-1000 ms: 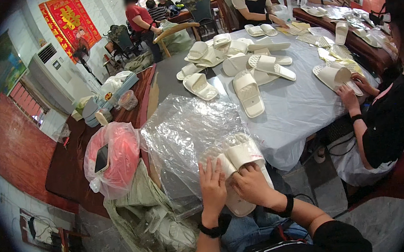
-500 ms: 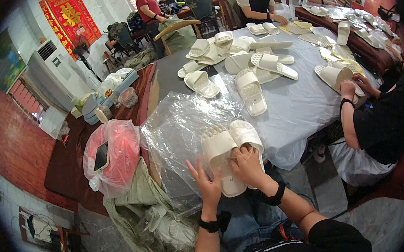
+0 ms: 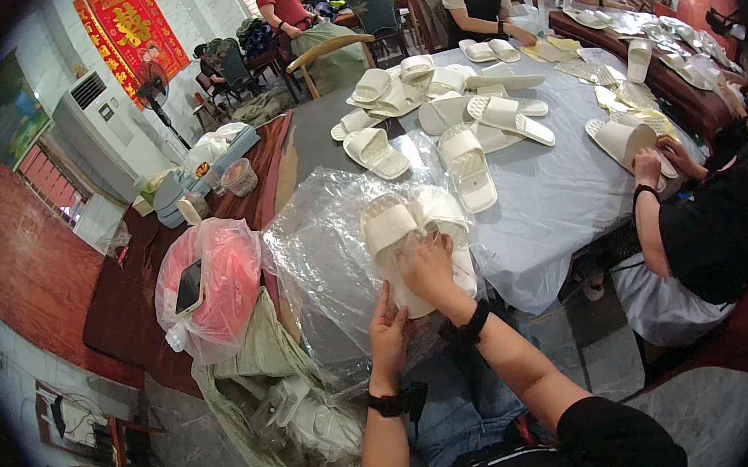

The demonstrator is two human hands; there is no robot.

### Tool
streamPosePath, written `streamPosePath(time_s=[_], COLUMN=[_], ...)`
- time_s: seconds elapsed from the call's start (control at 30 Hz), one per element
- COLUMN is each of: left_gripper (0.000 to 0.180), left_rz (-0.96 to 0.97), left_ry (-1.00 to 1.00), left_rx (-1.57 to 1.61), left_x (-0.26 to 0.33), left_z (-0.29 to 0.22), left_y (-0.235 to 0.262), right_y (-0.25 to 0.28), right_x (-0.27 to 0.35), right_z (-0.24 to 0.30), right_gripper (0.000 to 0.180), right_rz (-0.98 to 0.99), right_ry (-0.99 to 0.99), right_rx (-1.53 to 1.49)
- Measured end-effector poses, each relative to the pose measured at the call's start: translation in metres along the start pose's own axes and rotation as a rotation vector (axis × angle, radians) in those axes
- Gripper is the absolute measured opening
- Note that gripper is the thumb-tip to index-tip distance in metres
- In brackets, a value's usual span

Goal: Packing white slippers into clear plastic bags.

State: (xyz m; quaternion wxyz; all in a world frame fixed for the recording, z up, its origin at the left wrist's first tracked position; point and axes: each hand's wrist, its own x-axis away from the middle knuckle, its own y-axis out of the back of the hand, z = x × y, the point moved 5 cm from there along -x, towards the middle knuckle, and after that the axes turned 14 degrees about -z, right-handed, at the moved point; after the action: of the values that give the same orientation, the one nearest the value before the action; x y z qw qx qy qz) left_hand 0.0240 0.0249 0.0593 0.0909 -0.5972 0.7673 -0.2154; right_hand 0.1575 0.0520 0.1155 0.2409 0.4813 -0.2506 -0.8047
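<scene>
In front of me is a pair of white slippers (image 3: 388, 229), side by side and slightly blurred, over the clear plastic sheeting (image 3: 314, 231) at the table's near edge. My right hand (image 3: 428, 269) grips the pair, its fingers curled in at the strap openings. Beside the heel end of the left slipper is my left hand (image 3: 388, 330), fingers stretched upward along the edge; whether it bears any weight is unclear. Just beyond lies a single white slipper (image 3: 468, 169), and farther back sits a pile of more white slippers (image 3: 432, 91).
A pink-filled plastic bag (image 3: 213, 259) with a phone (image 3: 189, 287) on it stands at left. Below hangs an open green sack (image 3: 253, 383) holding clear plastic. A co-worker's hands (image 3: 649, 163) handle a slipper (image 3: 617, 142) at right. Food containers (image 3: 239, 178) sit on the brown table.
My right hand has carried the slippers forward and slightly left, over the plastic. My left hand, spread apart from them before, has come in to the heel edge.
</scene>
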Motion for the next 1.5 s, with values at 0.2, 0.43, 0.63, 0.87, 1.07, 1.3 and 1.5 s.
streamPosePath(time_s=[0.2,0.43,0.63,0.87,1.07,1.3,1.5], left_gripper=[0.07,0.053,0.034,0.028,0.031,0.034,0.033], left_rz=[-0.012,-0.334,-0.495,-0.386,-0.449,-0.458,-0.387], left_ry=[-0.12,-0.25,-0.271,-0.382,-0.23,-0.232,-0.253], left_rx=[0.038,-0.106,-0.178,-0.332,0.009,0.083,0.073], left_x=[-0.003,0.003,0.01,0.007,0.012,0.014,0.014], left_z=[0.0,0.0,-0.003,0.001,-0.001,-0.004,-0.003], left_y=[0.0,-0.001,-0.004,-0.005,0.006,0.002,0.007], right_y=[-0.008,0.038,0.043,-0.002,0.039,0.07,0.063], right_x=[0.042,0.061,0.053,0.056,0.058,0.073,0.064], right_z=[-0.02,-0.022,0.006,-0.002,-0.002,-0.037,-0.03], right_gripper=[0.043,0.034,0.029,0.014,0.018,0.041,0.052], right_rz=[0.302,0.188,-0.056,0.05,-0.087,0.096,0.217], right_ry=[0.252,0.267,0.316,0.115,0.195,0.005,0.148], right_rx=[-0.103,-0.416,-0.29,-0.266,-0.288,-0.105,-0.09])
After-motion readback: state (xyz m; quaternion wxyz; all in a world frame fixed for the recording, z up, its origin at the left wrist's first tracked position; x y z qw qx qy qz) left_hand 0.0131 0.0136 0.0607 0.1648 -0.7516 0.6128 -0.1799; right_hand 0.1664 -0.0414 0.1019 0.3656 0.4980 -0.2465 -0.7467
